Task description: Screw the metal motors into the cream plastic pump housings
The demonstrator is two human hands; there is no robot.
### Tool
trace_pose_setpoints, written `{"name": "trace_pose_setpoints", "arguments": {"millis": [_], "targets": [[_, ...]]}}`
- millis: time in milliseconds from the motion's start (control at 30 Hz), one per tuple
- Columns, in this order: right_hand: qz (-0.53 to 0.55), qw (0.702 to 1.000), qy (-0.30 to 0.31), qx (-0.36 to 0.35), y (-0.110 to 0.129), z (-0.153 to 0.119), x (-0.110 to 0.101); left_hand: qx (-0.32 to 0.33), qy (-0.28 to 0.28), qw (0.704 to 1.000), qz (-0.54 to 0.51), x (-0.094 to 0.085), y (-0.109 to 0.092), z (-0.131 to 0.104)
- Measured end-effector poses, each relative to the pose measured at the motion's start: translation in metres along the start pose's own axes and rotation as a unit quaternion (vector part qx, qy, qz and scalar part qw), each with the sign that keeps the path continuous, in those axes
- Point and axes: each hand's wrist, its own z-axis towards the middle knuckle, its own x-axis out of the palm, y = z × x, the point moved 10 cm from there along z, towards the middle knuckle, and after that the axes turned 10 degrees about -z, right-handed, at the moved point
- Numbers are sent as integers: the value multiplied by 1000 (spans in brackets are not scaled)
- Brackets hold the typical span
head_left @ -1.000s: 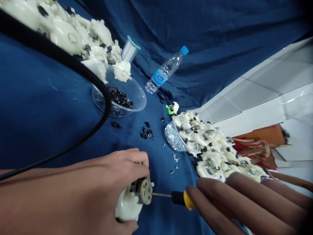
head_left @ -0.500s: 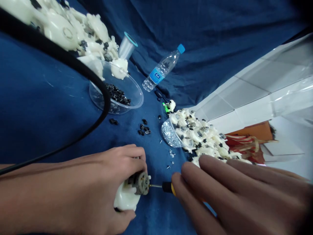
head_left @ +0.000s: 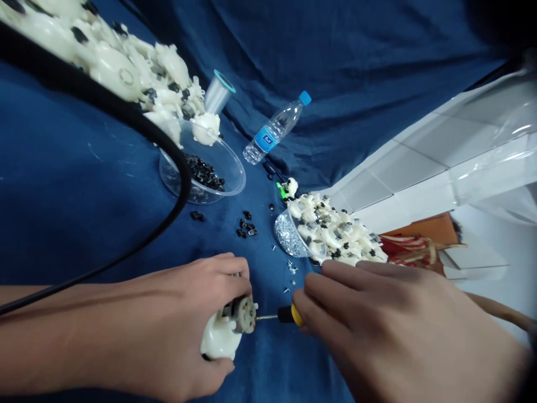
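My left hand [head_left: 180, 322] is closed around a white plastic housing [head_left: 221, 338] with a small grey motor [head_left: 244, 314] set in it. The motor's round end faces right, towards my other hand. In my right hand [head_left: 373, 324] is a screwdriver [head_left: 287, 314] with a black and yellow handle, most of it hidden by my fingers. Its thin shaft points left, and the tip meets the end face of the motor. Whether a screw sits at the tip is too small to tell.
Loose screws [head_left: 292, 268] and black clips [head_left: 246, 225] lie beyond my hands. A tub of screws [head_left: 289, 235] leans by piled white parts [head_left: 335, 229]. Further left stand a clear bowl [head_left: 237, 184], a wire spool [head_left: 218, 92] and a bottle [head_left: 277, 129]. A black cable [head_left: 142, 238] crosses the left side.
My right hand's fingers have curled in and turned around the screwdriver handle. The left hand holds the housing nearly still, and the camera view has shifted slightly.
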Motion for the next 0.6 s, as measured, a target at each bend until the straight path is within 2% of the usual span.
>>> {"name": "trace_pose_setpoints", "arguments": {"millis": [167,433,600], "targets": [[17,998,54,-15,-6,-2,7,4,19,1000,-11,0,-6,1],[88,995,41,-32,-9,-1,1,2,25,1000,-5,1,-5,1],[91,992,90,-21,-10,-6,17,-18,32,999,-11,3,0,3]]}}
